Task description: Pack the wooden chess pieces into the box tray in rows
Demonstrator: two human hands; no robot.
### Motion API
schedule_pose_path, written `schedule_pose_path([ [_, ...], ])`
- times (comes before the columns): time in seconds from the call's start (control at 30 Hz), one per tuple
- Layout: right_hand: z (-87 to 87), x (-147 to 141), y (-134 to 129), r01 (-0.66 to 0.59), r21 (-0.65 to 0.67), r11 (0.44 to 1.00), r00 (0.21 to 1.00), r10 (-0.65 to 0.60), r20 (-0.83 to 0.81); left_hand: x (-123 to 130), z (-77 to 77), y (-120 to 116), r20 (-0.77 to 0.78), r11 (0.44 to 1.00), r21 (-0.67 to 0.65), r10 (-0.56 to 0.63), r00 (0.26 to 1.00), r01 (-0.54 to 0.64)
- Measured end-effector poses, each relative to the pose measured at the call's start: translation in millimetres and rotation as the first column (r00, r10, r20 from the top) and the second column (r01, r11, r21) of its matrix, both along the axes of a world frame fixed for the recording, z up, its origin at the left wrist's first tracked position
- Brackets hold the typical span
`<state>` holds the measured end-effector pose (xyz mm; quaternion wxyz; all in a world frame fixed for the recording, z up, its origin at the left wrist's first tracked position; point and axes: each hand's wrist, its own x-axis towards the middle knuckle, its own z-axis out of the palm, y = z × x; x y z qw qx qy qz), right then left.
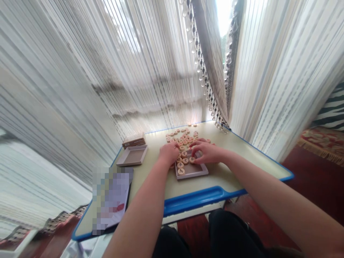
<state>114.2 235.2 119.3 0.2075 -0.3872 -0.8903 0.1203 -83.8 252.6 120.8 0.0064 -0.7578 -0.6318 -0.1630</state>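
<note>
A shallow white box tray point(194, 174) lies on the table in front of me, with several round wooden Chinese chess pieces point(181, 172) in its left part. My right hand point(205, 152) reaches over the tray's right side, its thumb and fingers closed about a Chinese chess piece point(191, 160) inside. At the tray's far left corner, my left hand point(169, 152) has its fingers curled together beside the pieces; what is between them, if anything, is hidden. Beyond both hands spreads a loose crowd of chess pieces point(185, 138), some partly covered by my fingers.
An empty shallow box part point(133, 155) sits to the left, with a brown box point(133, 139) behind it. A blurred-out tablet-like object point(114, 200) lies at the table's left edge. The table point(236, 161) has a blue rim; striped string curtains point(150, 89) hang behind it.
</note>
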Motion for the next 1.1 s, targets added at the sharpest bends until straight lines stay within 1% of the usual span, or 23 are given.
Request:
schedule_pose_path([
  [0.17, -3.3, -11, -3, -0.004, 0.098, 0.995, 0.996, 0.012, -0.09, 0, 0.2, 0, -0.014, 1.0, 0.019, -0.002, 1.0, 0.002],
  [0.33, -8.1, -16, -1, 0.013, 0.183, 0.983, 0.995, 0.005, -0.101, 1, 0.1, 0, -0.029, 0.999, 0.032, -0.005, 1.0, 0.006],
  [0.97, -9.2, -20, 0, -0.018, 0.205, 0.979, 0.995, 0.037, -0.092, -1, 1.0, 0, -0.05, 1.0, 0.001, -0.002, 0.999, 0.002],
  [1.1, -9.2, -20, 0, -0.004, 0.192, 0.981, 0.995, 0.022, -0.094, -2, -0.1, 1, -0.049, 1.0, 0.001, -0.004, 0.999, 0.004],
])
